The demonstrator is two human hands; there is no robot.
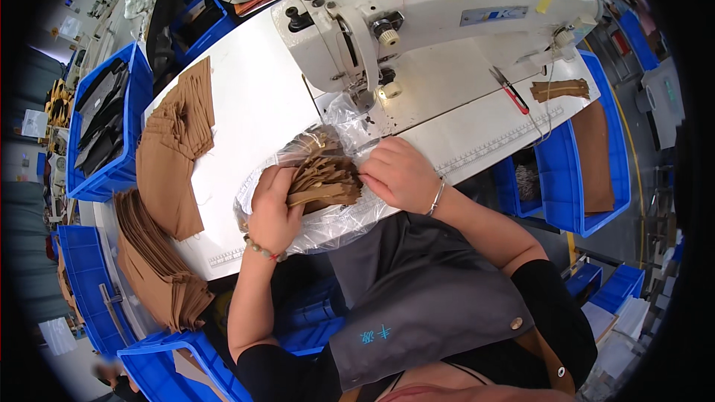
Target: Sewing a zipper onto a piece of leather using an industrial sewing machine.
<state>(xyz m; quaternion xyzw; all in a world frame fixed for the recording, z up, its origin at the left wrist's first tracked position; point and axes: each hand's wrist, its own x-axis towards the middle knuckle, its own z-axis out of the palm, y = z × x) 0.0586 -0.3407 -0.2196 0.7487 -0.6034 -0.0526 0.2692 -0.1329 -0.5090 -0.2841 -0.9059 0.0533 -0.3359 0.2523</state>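
A thick bundle of brown fabric strips (328, 181) sits in a crumpled clear plastic bag (316, 232) near the front edge of the sewing table. My left hand (274, 205) is closed around the bundle's left side, the thumb along its front. At the right side of the bundle, my right hand (398, 177) is closed in a pinch; its fingertips meet the edge of the strips and the bag, and exactly what they grip is hidden. The bag's loose film reaches up toward the needle area of a white sewing machine (447, 11).
Brown cut panels (167, 156) lie on the table's left, with another stack (156, 268) below. Red-handled scissors (514, 95) and a brown zipper piece (560, 89) are at the right. Blue bins (134, 115) flank the table; one right bin (562, 179) holds brown fabric.
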